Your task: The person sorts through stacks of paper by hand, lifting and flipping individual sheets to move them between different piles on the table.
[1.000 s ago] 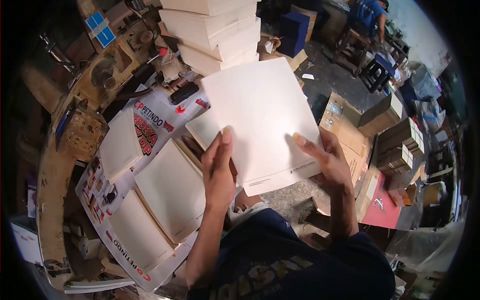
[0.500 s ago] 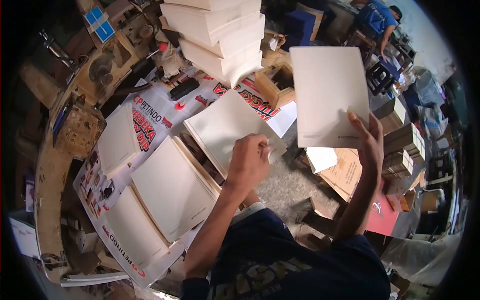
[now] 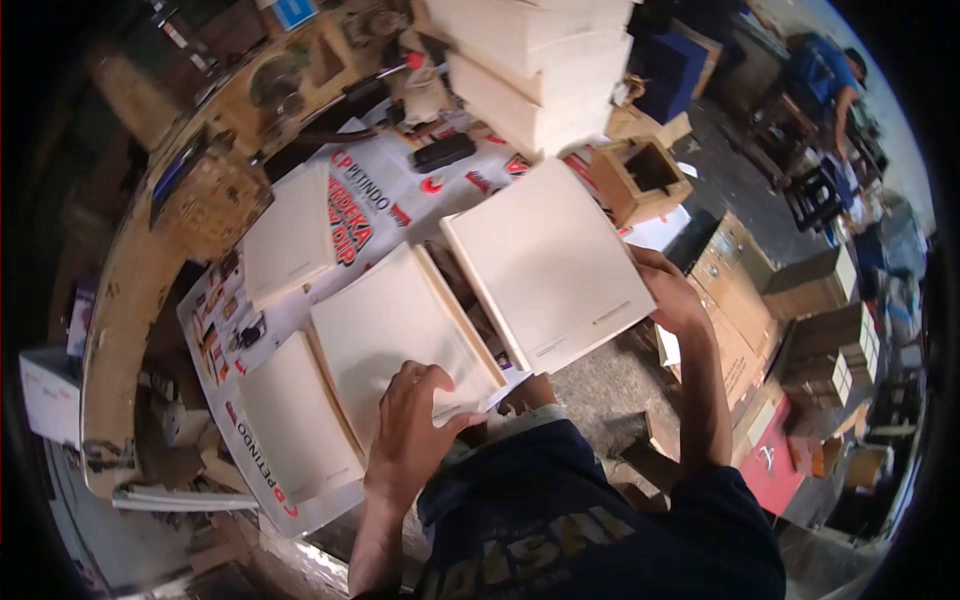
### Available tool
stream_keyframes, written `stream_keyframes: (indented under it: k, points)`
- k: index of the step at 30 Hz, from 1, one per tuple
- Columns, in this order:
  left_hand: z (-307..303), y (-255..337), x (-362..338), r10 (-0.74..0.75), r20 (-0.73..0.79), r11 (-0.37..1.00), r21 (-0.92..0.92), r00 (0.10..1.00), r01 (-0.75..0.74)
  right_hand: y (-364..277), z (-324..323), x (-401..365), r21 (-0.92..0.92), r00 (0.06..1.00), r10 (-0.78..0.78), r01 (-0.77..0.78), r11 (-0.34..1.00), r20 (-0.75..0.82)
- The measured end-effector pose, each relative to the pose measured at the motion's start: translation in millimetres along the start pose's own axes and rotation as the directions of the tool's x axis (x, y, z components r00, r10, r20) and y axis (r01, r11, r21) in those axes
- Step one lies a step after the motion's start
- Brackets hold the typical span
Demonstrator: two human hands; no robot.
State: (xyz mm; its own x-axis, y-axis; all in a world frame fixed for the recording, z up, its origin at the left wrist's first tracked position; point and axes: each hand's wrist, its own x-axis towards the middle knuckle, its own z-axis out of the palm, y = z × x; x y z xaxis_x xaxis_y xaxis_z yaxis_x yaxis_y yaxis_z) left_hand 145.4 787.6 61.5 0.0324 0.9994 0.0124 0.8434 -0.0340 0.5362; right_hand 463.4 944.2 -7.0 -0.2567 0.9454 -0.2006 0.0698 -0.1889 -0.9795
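Observation:
My left hand (image 3: 415, 420) is over the lower edge of the middle paper stack (image 3: 395, 335), its fingers curved and apart with nothing between them. At the right edge of the right paper stack (image 3: 550, 265), my right hand (image 3: 668, 292) grips the cream sheets, the thumb hidden from view. Small print shows near the lower edge of that top sheet. Two more stacks lie to the left, one at the lower left (image 3: 298, 420) and one at the upper left (image 3: 290, 235). All of them rest on a printed banner (image 3: 375, 215).
Tall piles of cream paper (image 3: 540, 80) stand at the back beside a wooden box (image 3: 640, 180). A black object (image 3: 444, 152) lies on the banner. Cardboard (image 3: 725, 310) and bundled stacks (image 3: 820, 340) sit at the right. Another person (image 3: 825, 75) is at the upper right.
The sheets raised in my right hand have come down onto the right stack. My left hand has moved from that stack to the middle one and opened. The view has shifted.

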Motion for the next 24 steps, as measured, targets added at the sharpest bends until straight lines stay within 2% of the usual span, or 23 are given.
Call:
stream_keyframes:
  k: [1,2,3,4,5,6,7,8,9,11,13,14,15,16,17,18,19,20,22,23,24]
  points:
    - [0.0,-9.1,-1.4,0.063,0.002,0.997,-0.042,0.998,-0.063,-3.6,4.3,1.6,-0.062,1.000,0.024,-0.025,0.998,-0.012]
    - [0.4,-16.4,-4.1,0.039,-0.013,0.998,-0.045,0.999,-0.040,-22.5,11.9,-3.6,0.045,0.995,0.095,-0.095,0.995,-0.006]
    - [0.7,-22.8,-6.9,0.010,-0.035,0.982,-0.189,0.999,-0.016,-14.4,14.3,-5.6,-0.258,0.973,-0.189,0.151,0.954,-0.131]
    - [-1.4,-25.8,-9.9,-0.018,-0.057,0.945,-0.327,0.998,-0.001,-16.1,11.2,-1.8,0.014,0.994,0.030,-0.029,0.999,-0.101]
    - [-5.7,-25.6,-14.9,-0.037,-0.073,0.945,-0.326,0.997,0.011,-19.3,9.7,1.9,0.272,0.971,0.240,-0.227,0.935,-0.015]
    - [-12.7,-22.7,-19.9,-0.156,-0.058,0.879,-0.464,0.986,0.112,-20.6,12.0,0.1,0.014,0.997,0.071,-0.072,0.997,0.034]
    - [-18.3,-22.1,-23.9,-0.266,-0.027,0.782,-0.590,0.964,0.199,-22.8,16.1,-4.5,-0.228,0.989,-0.087,0.113,0.967,0.121]
    - [-18.1,-29.5,-31.4,-0.361,-0.088,0.687,-0.698,0.928,0.201,-24.6,19.2,-6.1,-0.171,0.995,-0.049,0.063,0.983,0.084]
    - [-22.8,-35.9,-40.3,-0.381,-0.168,0.652,-0.746,0.909,0.135,-27.6,25.3,-9.3,-0.171,0.994,-0.052,0.068,0.983,0.099]
    - [-42.6,-55.5,-66.8,-0.426,-0.225,0.684,-0.714,0.876,0.149,-33.5,38.4,-17.2,0.153,0.999,-0.019,0.011,0.988,0.048]
    - [-48.3,-71.7,-83.1,-0.371,-0.334,0.607,-0.793,0.866,-0.046,-35.0,56.9,-23.2,0.174,0.998,-0.023,0.012,0.985,0.063]
    - [-53.6,-81.4,-91.1,-0.308,-0.309,0.588,-0.805,0.900,-0.075,-35.0,72.1,-26.8,0.129,0.997,-0.061,0.055,0.990,0.042]
    - [-59.7,-86.8,-97.3,-0.319,-0.310,0.592,-0.803,0.896,-0.067,-33.3,88.3,-32.3,0.086,0.995,-0.098,0.095,0.992,0.020]
    - [-69.0,-87.6,-99.6,-0.267,-0.215,0.836,-0.537,0.939,0.114,-30.7,104.6,-40.2,0.052,0.995,-0.095,0.094,0.994,0.012]
    - [-74.9,-88.4,-101.7,-0.253,-0.100,0.957,-0.174,0.962,0.234,-31.3,121.6,-41.9,0.057,0.995,-0.094,0.093,0.994,0.018]
    - [-73.2,-89.4,-103.7,-0.245,-0.100,0.970,-0.028,0.964,0.243,-32.3,138.5,-43.1,0.083,0.980,-0.124,0.112,0.990,0.153]
    - [-70.2,-96.2,-105.5,-0.247,-0.107,0.969,-0.027,0.963,0.246,-33.5,153.0,-43.5,0.110,0.946,-0.157,0.130,0.985,0.284]
    - [-65.5,-105.1,-106.9,-0.231,-0.075,0.973,-0.034,0.970,0.230,-34.0,166.0,-44.9,0.111,0.944,-0.161,0.134,0.985,0.289]
    - [-66.4,-115.4,-110.5,-0.222,-0.049,0.975,-0.044,0.974,0.220,-32.1,185.9,-48.9,0.156,0.945,-0.072,0.022,0.987,0.320]
    - [-70.3,-120.4,-111.8,-0.206,-0.033,0.976,-0.083,0.978,0.203,-30.0,190.8,-50.9,0.151,0.941,-0.069,0.019,0.988,0.332]
    - [-73.6,-125.3,-114.3,-0.192,-0.020,0.974,-0.125,0.981,0.188,-27.6,195.8,-52.8,0.182,0.967,0.017,-0.065,0.981,0.253]
